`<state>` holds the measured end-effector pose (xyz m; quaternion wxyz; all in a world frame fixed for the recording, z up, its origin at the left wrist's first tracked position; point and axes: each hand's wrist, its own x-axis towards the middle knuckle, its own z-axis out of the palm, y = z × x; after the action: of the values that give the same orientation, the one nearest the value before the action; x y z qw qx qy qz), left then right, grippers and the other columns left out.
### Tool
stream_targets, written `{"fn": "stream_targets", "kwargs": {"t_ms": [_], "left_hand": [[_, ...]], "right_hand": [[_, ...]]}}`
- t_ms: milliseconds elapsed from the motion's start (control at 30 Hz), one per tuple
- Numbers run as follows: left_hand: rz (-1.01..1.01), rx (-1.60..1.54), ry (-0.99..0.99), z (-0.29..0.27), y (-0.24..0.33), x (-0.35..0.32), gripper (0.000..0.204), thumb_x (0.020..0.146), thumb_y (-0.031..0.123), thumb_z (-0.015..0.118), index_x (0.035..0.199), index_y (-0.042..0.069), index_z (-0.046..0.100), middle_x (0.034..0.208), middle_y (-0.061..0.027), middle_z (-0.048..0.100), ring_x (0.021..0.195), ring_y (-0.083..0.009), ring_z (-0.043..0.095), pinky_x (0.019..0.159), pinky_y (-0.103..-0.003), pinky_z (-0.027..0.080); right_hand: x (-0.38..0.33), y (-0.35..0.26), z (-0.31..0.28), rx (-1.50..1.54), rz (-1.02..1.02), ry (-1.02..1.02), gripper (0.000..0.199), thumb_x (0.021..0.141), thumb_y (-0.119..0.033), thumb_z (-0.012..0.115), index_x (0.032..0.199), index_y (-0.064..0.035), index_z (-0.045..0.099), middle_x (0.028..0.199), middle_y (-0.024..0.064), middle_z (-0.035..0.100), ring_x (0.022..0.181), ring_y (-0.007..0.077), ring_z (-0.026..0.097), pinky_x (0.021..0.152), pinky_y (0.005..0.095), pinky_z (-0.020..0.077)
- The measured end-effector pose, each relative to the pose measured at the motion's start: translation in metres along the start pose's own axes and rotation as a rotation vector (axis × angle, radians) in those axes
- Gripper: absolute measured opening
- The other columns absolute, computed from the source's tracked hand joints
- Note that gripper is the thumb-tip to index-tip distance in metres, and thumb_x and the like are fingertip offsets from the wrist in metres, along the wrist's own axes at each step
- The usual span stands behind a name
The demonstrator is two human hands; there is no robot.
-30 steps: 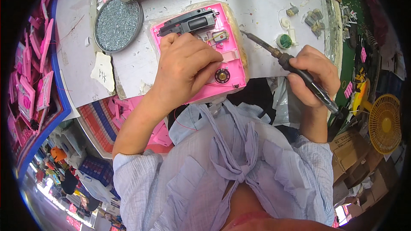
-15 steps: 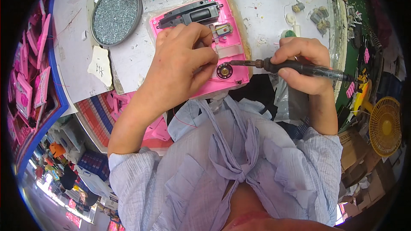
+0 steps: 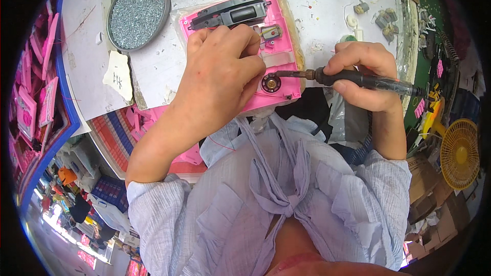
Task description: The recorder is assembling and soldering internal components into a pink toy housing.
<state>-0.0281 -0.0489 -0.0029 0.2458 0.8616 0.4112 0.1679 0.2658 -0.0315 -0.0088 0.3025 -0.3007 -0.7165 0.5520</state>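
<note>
On the white worktable (image 3: 327,5) the open pink plastic casing (image 3: 279,53) lies under the left hand (image 3: 220,71), with the round metal dish of screws (image 3: 137,15) to its left and the right hand's (image 3: 360,74) black-handled soldering iron (image 3: 353,77) reaching its round disc (image 3: 271,83) from the right.

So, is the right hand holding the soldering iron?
Yes, the right hand grips the soldering iron, its tip at the pink casing.

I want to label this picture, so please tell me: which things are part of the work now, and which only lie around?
In use:
left hand pressing on the pink case
right hand holding the soldering iron

Lying about:
round tray of screws
paper scrap
yellow fan
</note>
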Motion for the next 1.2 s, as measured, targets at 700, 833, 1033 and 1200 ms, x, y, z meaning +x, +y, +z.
{"fn": "stream_targets", "kwargs": {"t_ms": [700, 833, 1033, 1200], "left_hand": [[0.032, -0.109, 0.002, 0.005, -0.008, -0.005, 0.014, 0.077, 0.008, 0.077, 0.086, 0.010, 0.067, 0.099, -0.0023, 0.057, 0.095, -0.0231, 0.057, 0.086, -0.045, 0.036], [0.048, -0.066, 0.006, 0.005, -0.006, -0.003, 0.013, 0.077, 0.008, 0.076, 0.086, 0.009, 0.067, 0.098, -0.0023, 0.057, 0.094, -0.0229, 0.058, 0.086, -0.044, 0.036], [0.060, -0.034, 0.022, 0.007, -0.004, -0.002, 0.013, 0.076, 0.008, 0.076, 0.085, 0.009, 0.066, 0.097, -0.0024, 0.058, 0.092, -0.0224, 0.059, 0.085, -0.043, 0.037], [0.065, -0.022, 0.031, 0.008, -0.004, -0.003, 0.012, 0.076, 0.008, 0.075, 0.084, 0.009, 0.066, 0.096, -0.0023, 0.057, 0.091, -0.0224, 0.059, 0.085, -0.042, 0.038]], "right_hand": [[0.002, -0.002, -0.001, -0.017, -0.010, -0.022, 0.021, 0.081, -0.006, 0.076, 0.100, -0.0010, 0.072, 0.071, 0.0047, 0.070, 0.057, 0.0090, 0.062, 0.053, 0.0239, 0.0418], [0.004, -0.005, 0.000, -0.039, -0.004, -0.029, 0.021, 0.081, -0.005, 0.076, 0.101, -0.0012, 0.073, 0.074, 0.0048, 0.071, 0.058, 0.0089, 0.063, 0.053, 0.0240, 0.0430], [0.007, -0.006, 0.000, -0.043, 0.014, -0.062, 0.020, 0.081, -0.006, 0.077, 0.101, -0.0019, 0.073, 0.077, 0.0047, 0.071, 0.058, 0.0091, 0.062, 0.054, 0.0239, 0.0434], [0.007, -0.007, 0.002, -0.048, 0.031, -0.050, 0.019, 0.082, -0.007, 0.076, 0.100, -0.0022, 0.073, 0.074, 0.0045, 0.070, 0.058, 0.0083, 0.061, 0.054, 0.0234, 0.0428]]}}
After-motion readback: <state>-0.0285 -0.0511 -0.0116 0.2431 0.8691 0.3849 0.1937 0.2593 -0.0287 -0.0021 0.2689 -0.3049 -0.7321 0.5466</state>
